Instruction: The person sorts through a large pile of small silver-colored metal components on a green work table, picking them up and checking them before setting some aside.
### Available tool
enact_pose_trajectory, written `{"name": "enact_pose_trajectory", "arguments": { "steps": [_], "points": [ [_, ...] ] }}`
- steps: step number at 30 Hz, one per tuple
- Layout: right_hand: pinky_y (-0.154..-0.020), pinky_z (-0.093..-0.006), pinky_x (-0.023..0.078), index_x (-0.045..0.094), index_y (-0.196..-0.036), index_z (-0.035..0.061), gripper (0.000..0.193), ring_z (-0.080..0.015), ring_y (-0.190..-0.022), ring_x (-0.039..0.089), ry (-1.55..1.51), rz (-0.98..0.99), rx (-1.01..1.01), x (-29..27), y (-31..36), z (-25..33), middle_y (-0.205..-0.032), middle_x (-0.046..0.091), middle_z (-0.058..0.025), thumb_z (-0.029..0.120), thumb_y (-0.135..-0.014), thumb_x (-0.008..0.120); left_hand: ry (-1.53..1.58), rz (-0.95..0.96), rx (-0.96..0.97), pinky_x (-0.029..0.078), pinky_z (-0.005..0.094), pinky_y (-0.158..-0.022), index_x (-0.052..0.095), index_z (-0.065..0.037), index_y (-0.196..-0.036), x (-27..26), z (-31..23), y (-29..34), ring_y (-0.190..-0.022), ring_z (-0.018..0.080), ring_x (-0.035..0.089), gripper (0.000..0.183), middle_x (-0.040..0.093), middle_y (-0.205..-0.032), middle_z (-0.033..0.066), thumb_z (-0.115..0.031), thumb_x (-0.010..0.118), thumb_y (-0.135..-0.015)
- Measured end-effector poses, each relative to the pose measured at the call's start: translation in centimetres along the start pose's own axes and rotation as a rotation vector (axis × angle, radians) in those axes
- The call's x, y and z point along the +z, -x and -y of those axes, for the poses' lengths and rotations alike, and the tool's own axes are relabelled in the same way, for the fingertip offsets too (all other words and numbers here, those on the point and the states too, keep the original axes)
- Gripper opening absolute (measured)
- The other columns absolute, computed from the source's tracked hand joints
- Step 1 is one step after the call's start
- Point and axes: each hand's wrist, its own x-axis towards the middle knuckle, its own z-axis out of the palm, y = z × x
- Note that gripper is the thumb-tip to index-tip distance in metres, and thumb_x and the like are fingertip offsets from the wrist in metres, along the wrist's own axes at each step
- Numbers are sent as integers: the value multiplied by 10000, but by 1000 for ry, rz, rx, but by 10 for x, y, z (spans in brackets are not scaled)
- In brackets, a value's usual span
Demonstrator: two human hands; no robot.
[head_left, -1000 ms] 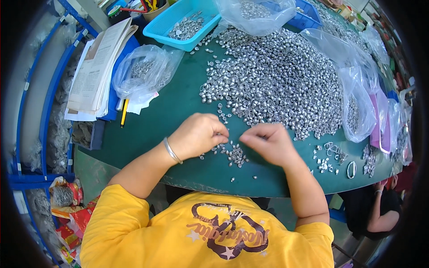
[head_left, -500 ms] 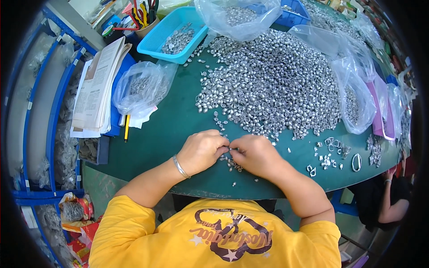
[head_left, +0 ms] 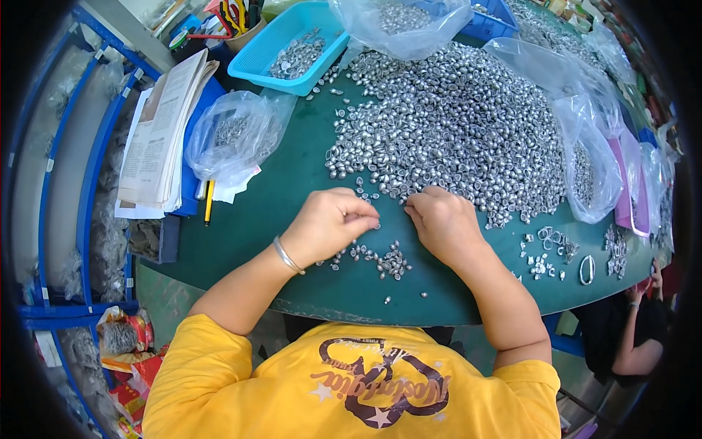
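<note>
A big heap of small silver domed metal pieces (head_left: 453, 124), some showing hollow undersides, covers the middle of the green table (head_left: 241, 249). My left hand (head_left: 329, 222), with a silver bangle (head_left: 287, 256) at its wrist, pinches a small silver metal piece (head_left: 376, 226) at its fingertips. My right hand (head_left: 444, 225) is closed at the near edge of the heap, thumb against fingers; anything in it is hidden. Between and below the hands lies a small cluster of the same pieces (head_left: 393, 261), with a few loose ones around it.
A blue basket (head_left: 241, 67) of metal pieces stands at the far left, beside a plastic bag (head_left: 230, 154) and stacked papers (head_left: 157, 146). More clear bags (head_left: 585, 168) and a purple tray (head_left: 630, 183) edge the right side. Rings and small parts (head_left: 553, 238) lie nearer. Another person (head_left: 636, 336) sits at the right.
My hands have parted: the left moved slightly left and up, the right went right and up to the heap's edge. The small cluster beneath them now shows more fully.
</note>
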Motion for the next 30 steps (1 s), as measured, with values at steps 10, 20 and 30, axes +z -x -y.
{"name": "enact_pose_trajectory", "arguments": {
  "steps": [10,20,30],
  "points": [
    [-414,-193,320,654,-791,10,160,-55,-491,459,-1258,189,570,-29,-5,-10,-602,565,-8,162,-836,634,485,-37,-148,423,268,-500,646,-24,-794,9,11,-2,-575,126,531,102,560,-665,8,-122,673,-803],
    [-594,-343,501,674,-810,33,109,-305,-645,612,-77,129,-119,11,-12,28,-741,643,-133,125,-756,657,1230,86,-349,353,183,-442,563,8,-793,-35,28,-6,-540,78,441,121,500,-694,34,-100,576,-846],
    [-573,-268,466,677,-821,-22,115,-111,-612,574,-813,240,260,-4,-25,23,-686,632,-33,80,-818,624,-223,40,72,488,382,-659,694,-65,-792,-12,25,2,-715,290,605,112,604,-708,100,-143,702,-712]
  ]
}}
